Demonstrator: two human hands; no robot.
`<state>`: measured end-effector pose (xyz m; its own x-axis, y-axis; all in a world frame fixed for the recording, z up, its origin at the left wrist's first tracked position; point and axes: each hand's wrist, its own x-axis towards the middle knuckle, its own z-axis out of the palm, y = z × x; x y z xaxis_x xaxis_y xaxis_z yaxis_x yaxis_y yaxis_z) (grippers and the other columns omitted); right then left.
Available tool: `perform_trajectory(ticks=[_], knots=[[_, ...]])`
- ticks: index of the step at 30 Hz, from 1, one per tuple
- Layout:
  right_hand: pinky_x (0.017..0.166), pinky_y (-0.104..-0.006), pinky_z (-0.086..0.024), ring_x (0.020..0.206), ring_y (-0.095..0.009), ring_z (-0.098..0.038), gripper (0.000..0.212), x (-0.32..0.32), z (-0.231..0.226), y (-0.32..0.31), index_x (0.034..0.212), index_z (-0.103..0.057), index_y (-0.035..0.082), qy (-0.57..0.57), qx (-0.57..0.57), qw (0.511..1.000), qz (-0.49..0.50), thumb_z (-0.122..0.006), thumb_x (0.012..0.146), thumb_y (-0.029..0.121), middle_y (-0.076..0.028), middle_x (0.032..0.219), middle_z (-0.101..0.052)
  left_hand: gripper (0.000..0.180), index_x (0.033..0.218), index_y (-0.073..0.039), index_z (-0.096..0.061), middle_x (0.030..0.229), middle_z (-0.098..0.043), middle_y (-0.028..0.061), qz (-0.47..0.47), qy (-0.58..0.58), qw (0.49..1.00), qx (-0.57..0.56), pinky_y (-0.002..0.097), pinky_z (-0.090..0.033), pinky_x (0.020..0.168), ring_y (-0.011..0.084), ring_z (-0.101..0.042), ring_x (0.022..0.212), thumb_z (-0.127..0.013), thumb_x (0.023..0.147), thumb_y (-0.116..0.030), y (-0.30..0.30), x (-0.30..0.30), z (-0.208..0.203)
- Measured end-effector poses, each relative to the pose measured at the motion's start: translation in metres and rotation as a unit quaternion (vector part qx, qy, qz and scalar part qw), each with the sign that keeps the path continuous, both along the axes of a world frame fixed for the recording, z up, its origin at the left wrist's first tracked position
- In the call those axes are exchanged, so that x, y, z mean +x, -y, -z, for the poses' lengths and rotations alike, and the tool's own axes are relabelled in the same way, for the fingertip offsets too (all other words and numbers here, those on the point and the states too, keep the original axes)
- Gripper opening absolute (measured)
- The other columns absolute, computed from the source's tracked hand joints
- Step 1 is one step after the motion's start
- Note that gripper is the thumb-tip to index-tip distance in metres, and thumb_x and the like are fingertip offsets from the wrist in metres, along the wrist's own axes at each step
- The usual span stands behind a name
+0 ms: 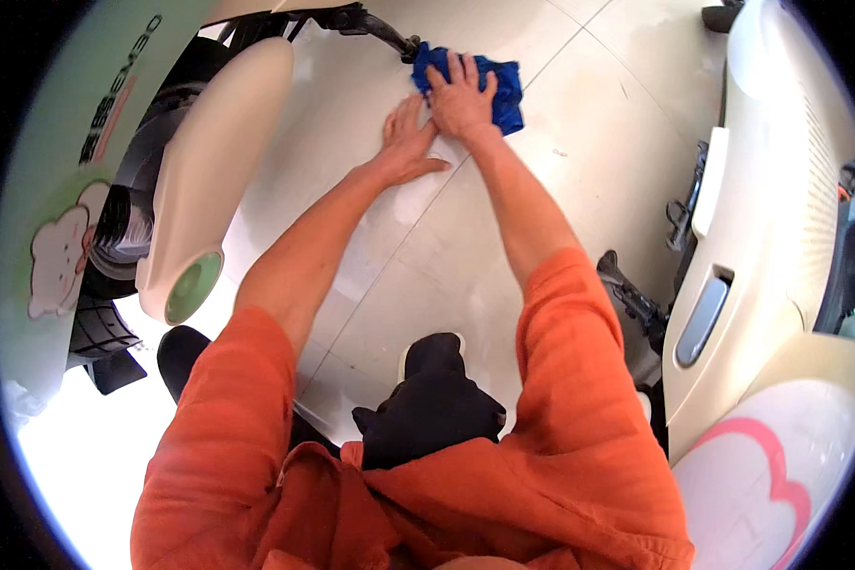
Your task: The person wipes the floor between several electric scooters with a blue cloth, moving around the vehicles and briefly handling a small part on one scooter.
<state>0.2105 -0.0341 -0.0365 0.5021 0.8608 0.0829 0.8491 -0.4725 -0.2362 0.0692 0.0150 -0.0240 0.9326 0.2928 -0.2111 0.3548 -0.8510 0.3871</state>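
Observation:
A crumpled blue cloth (510, 95) lies on the pale floor tiles (418, 256) ahead of me. On top of it my right hand (463, 103) presses down flat, its fingers spread. Just to the left, my left hand (407, 147) is stretched out over the tiles close to my right wrist. Its thumb points away from the fingers and it holds nothing. Whether its whole palm touches the floor I cannot tell. Near the cloth's upper left corner is the end of a dark metal bar (389, 36), which looks like part of a scooter's stand.
On my left stands a pale green and cream scooter (223, 142) with a dark wheel (123, 228). A cream scooter (750, 237) stands close on my right, its black footrest or stand (636, 294) jutting inward. My black shoe (434, 356) is between them.

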Motion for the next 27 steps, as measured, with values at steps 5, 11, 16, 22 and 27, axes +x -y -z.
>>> perform_trajectory(ticks=[5, 11, 16, 22, 27], knots=[[0.108, -0.0626, -0.015, 0.142, -0.031, -0.021, 0.043, -0.101, -0.003, 0.060, 0.133, -0.051, 0.026, -0.010, 0.017, 0.998, -0.058, -0.053, 0.091, 0.034, -0.010, 0.153, -0.028, 0.046, 0.127, -0.019, -0.059, 0.156, -0.013, 0.0188, -0.067, 0.098, 0.992, 0.051, 0.0540, -0.008, 0.114, 0.0419, -0.007, 0.143, -0.064, 0.086, -0.039, 0.045, -0.111, -0.001], [0.110, -0.0583, -0.016, 0.143, -0.027, -0.021, 0.052, -0.148, -0.014, 0.146, 0.132, -0.054, 0.022, -0.021, 0.032, 0.999, -0.028, -0.060, 0.085, 0.045, -0.010, 0.153, -0.031, 0.053, 0.141, -0.029, -0.046, 0.159, -0.004, 0.0128, -0.100, -0.066, 0.993, 0.011, 0.0537, -0.004, 0.114, 0.0370, -0.003, 0.145, -0.058, 0.090, -0.036, 0.054, -0.202, -0.024], [0.109, -0.0599, -0.016, 0.142, -0.027, -0.023, 0.053, -0.071, -0.007, 0.123, 0.135, -0.050, 0.021, 0.068, 0.012, 0.997, 0.039, -0.051, 0.090, 0.049, -0.010, 0.151, -0.033, 0.083, 0.153, -0.013, -0.004, 0.159, 0.002, 0.0130, -0.145, -0.116, 0.981, 0.054, 0.0560, -0.002, 0.114, 0.0400, 0.001, 0.145, -0.051, 0.094, -0.045, 0.046, -0.229, 0.002], [0.108, -0.0635, -0.013, 0.141, -0.033, -0.023, 0.056, 0.043, 0.015, 0.066, 0.137, -0.048, 0.016, 0.109, 0.066, 0.988, 0.085, -0.045, 0.093, 0.049, -0.014, 0.150, -0.034, 0.081, 0.153, -0.014, -0.002, 0.159, 0.008, 0.0141, -0.135, -0.140, 0.979, 0.060, 0.0583, 0.000, 0.113, 0.0420, 0.004, 0.144, -0.047, 0.095, -0.047, 0.045, -0.225, -0.005], [0.109, -0.0605, -0.016, 0.141, -0.033, -0.023, 0.054, 0.093, -0.017, 0.022, 0.140, -0.043, 0.011, 0.069, -0.009, 0.981, 0.180, -0.045, 0.095, 0.041, -0.015, 0.150, -0.032, 0.082, 0.153, -0.011, 0.002, 0.157, 0.013, 0.0171, -0.117, -0.172, 0.977, 0.049, 0.0568, 0.006, 0.112, 0.0401, 0.012, 0.144, -0.042, 0.096, -0.049, 0.041, -0.219, -0.010]])
